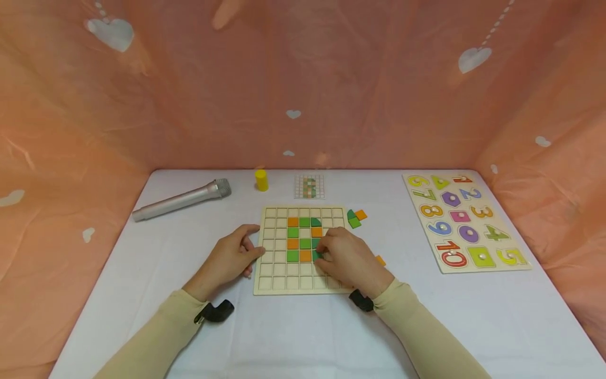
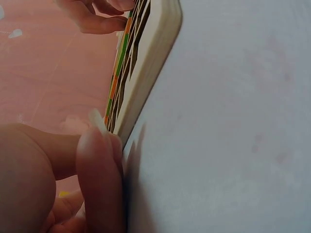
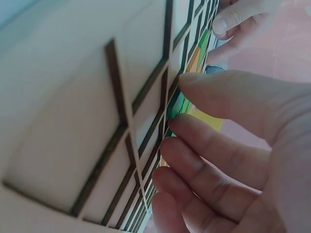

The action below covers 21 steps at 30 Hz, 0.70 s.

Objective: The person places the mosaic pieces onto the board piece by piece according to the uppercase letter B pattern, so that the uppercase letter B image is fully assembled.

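Observation:
A square wooden grid board (image 1: 279,283) lies in front of the person, with orange, green and dark green tiles set in its middle cells. The right hand (image 1: 349,260) is over the board's right half. Between its thumb and index fingertips it pinches a dark green tile (image 3: 176,105), low in a cell at the right side of the pattern. At the board's left edge, the left hand (image 1: 228,258) rests with thumb and index finger spread, fingertips against the rim. Its other fingers bend loosely beneath. The right hand hides part of the board's right side.
Loose tiles (image 1: 354,221) lie past the board's right corner, and an orange tile (image 1: 381,260) shows beside the right wrist. Behind the board are a small pattern card (image 1: 310,187), a yellow cylinder (image 1: 261,180) and a silver microphone (image 1: 182,200). A number puzzle board (image 1: 428,247) lies right.

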Each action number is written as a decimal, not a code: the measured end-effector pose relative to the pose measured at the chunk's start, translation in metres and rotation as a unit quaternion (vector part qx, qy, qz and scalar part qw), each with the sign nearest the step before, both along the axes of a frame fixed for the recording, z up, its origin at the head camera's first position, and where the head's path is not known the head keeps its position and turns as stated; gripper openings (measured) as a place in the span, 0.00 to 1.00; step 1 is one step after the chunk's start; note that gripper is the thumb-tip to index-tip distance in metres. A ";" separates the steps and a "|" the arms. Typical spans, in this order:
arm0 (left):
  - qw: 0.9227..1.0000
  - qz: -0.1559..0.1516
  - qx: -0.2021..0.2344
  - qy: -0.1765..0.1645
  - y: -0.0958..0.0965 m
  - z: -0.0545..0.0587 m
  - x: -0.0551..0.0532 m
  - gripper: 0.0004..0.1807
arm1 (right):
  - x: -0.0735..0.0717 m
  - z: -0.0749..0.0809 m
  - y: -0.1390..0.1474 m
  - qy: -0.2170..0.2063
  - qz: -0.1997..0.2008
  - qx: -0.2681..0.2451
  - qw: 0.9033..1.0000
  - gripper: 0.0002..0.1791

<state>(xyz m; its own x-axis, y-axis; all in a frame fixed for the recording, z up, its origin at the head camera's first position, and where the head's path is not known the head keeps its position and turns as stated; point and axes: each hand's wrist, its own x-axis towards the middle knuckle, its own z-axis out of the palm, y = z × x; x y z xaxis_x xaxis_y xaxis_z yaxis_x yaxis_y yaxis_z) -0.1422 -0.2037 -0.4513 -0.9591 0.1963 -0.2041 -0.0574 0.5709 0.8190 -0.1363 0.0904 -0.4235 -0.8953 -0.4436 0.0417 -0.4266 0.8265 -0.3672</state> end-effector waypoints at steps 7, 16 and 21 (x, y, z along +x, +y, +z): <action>1.000 -0.001 0.002 0.003 -0.001 0.002 0.001 0.34 | -0.001 0.001 0.003 0.001 -0.001 0.005 1.000 0.07; 1.000 -0.004 0.001 0.007 0.000 0.001 0.001 0.34 | -0.008 0.004 0.014 -0.007 -0.020 -0.004 1.000 0.08; 1.000 -0.003 -0.003 0.008 0.000 0.000 0.001 0.34 | -0.014 0.004 0.024 -0.010 -0.030 -0.008 0.999 0.08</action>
